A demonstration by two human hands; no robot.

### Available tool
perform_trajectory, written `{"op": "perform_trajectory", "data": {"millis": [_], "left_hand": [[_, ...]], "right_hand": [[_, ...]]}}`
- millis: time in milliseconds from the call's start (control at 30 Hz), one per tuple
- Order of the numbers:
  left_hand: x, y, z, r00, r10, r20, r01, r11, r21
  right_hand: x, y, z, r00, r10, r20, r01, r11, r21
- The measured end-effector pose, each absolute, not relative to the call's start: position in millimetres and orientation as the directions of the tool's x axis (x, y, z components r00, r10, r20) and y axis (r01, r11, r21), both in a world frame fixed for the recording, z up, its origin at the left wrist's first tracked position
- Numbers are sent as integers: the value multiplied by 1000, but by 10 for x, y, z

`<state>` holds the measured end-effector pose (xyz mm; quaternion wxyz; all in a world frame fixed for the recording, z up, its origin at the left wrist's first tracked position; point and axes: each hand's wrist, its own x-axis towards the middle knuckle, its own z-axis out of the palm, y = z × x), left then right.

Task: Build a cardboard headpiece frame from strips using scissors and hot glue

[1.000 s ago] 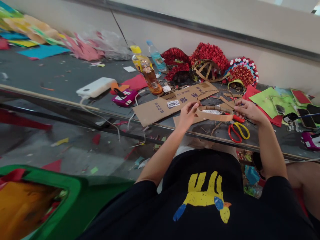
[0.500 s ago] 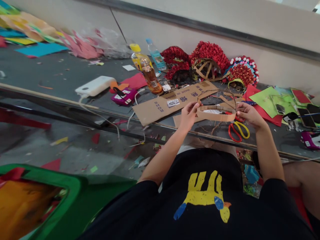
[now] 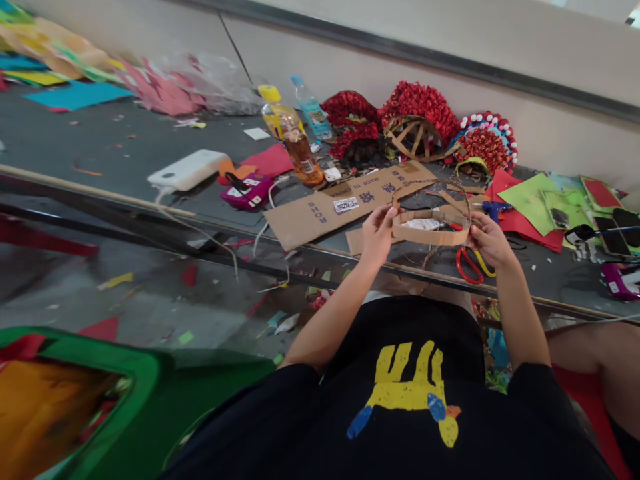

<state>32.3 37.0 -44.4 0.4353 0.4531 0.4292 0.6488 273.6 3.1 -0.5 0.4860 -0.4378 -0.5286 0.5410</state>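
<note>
Between my two hands is a cardboard band bent into a ring, with thin cardboard strips rising from it. My left hand pinches its left end between thumb and fingers. At the right end, my right hand grips the band the same way. Scissors with red and yellow handles lie on the table just below my right hand. A blue tool, seemingly a glue gun, lies behind that hand. Flat printed cardboard rests beyond my left hand.
Red decorated headpieces stand against the wall, near two bottles. A white power bank with a cable sits left. Coloured paper lies right. A green bin stands at lower left; another person's leg is at right.
My right hand has shifted slightly left and down, now partly covering the yellow scissor handle. More of the blue tool shows behind it. The band stays in both hands.
</note>
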Motion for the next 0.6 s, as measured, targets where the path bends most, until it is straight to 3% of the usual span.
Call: {"op": "perform_trajectory", "data": {"millis": [200,600], "left_hand": [[359,312,-430,-190,961,200,-241,-243,940],[387,252,-436,-140,963,229,-225,-256,940]], "right_hand": [[2721,-29,-93,-153,988,-35,-141,-57,-988],[2605,-18,-294,4,998,60,-346,57,-936]]}}
